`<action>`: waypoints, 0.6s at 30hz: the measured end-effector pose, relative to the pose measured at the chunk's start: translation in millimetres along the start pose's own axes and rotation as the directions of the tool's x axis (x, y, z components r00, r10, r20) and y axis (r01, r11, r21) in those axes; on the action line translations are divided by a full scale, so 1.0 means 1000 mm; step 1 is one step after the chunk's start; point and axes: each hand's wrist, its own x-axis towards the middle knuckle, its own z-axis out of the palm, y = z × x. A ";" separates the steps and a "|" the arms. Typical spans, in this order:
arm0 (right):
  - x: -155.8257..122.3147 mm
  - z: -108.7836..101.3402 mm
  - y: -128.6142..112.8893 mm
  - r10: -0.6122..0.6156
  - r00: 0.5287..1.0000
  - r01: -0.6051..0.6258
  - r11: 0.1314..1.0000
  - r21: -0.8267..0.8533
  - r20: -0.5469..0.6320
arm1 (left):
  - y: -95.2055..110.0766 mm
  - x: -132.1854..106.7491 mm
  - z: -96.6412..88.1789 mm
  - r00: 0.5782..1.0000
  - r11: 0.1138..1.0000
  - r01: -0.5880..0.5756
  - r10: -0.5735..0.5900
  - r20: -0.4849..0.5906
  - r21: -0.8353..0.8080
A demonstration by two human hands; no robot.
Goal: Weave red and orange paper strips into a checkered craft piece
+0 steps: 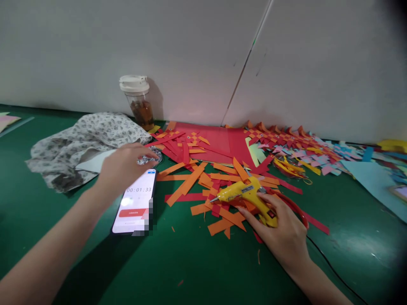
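My right hand (286, 231) is closed around the handle of a yellow hot glue gun (243, 192), thumb on one side and fingers on the other. The gun's nozzle points left, over a heap of orange paper strips (187, 184) and red ones. My left hand (127, 163) reaches over the top of a phone, its fingers bent down and together at a small round pile of shiny black-and-silver pieces (148, 160). Whatever those fingertips pinch is too small to make out. The phone (133, 207) lies face up with a timer showing.
Woven red-and-orange paper pieces (280, 137) lie along the wall, with red sheets (206, 137) beside them. Red-handled scissors (297, 209) are partly behind my right hand. A lidded tea cup (138, 103) stands behind a patterned cloth (92, 131). A black cord (330, 262) trails right.
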 end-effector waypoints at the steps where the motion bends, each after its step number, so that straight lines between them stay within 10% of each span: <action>1: 0.000 0.000 0.000 0.003 1.000 -0.003 1.000 -0.008 0.001 | -0.011 0.007 -0.006 0.999 0.998 0.045 -0.046 0.028 0.047; 5: 0.001 0.001 -0.001 0.006 1.000 -0.006 1.000 -0.024 -0.016 | -0.038 0.025 -0.016 0.982 0.991 0.092 -0.107 0.157 0.102; 18: -0.005 0.005 0.004 0.102 0.994 -0.101 0.995 -0.025 0.038 | -0.035 0.058 0.002 0.979 0.999 0.039 -0.039 0.199 0.005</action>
